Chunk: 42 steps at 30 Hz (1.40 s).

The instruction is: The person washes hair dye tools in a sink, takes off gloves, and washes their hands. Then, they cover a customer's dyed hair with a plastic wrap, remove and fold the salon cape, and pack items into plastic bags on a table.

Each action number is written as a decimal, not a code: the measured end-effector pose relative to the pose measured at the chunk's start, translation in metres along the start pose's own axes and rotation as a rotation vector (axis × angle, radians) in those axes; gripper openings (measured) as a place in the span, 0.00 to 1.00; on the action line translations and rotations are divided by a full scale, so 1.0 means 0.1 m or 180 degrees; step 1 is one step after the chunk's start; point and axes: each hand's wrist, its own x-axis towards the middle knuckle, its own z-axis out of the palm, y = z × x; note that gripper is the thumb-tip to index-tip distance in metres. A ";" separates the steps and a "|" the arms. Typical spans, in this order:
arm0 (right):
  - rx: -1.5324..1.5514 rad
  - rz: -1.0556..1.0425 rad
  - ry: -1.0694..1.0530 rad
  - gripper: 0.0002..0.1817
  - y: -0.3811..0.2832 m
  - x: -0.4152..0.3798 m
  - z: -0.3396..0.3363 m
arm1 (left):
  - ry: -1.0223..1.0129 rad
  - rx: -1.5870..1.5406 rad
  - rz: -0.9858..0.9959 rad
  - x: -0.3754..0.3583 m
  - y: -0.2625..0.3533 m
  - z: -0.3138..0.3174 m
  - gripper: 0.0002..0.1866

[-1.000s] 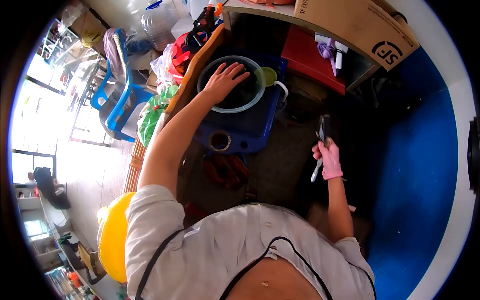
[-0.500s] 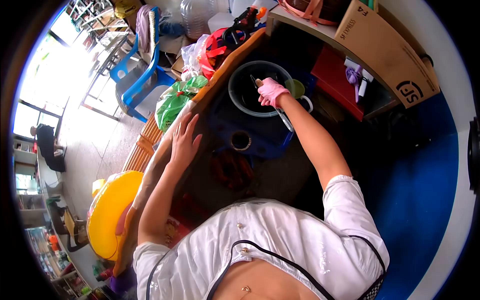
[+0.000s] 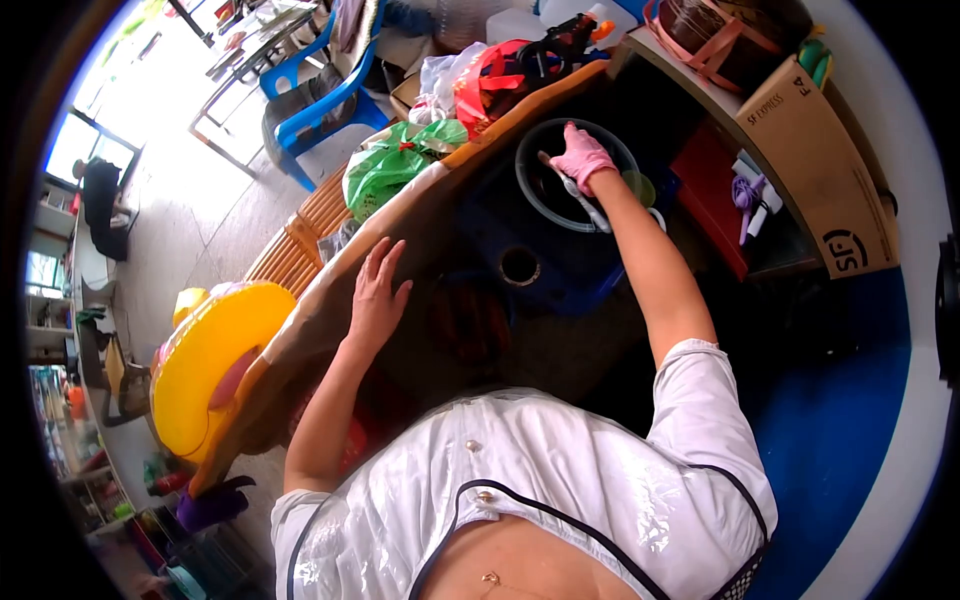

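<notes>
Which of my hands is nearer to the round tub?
Your right: the pink-gloved right hand is over the round tub. The bare left hand is well away, to the tub's left and closer to your body.

On my feed, I see a glossy white shirt [image 3: 560, 450], short-sleeved, with dark trim [image 3: 586, 534] and round buttons [image 3: 471, 446]. I make out a pink glove [image 3: 590, 168] and a fine necklace [image 3: 490, 578].
</notes>
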 end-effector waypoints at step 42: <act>0.2677 -0.0226 -0.6333 0.37 -6.81 -6.25 2.76 | 0.3798 0.0995 -0.2759 -5.59 -0.53 -2.10 0.06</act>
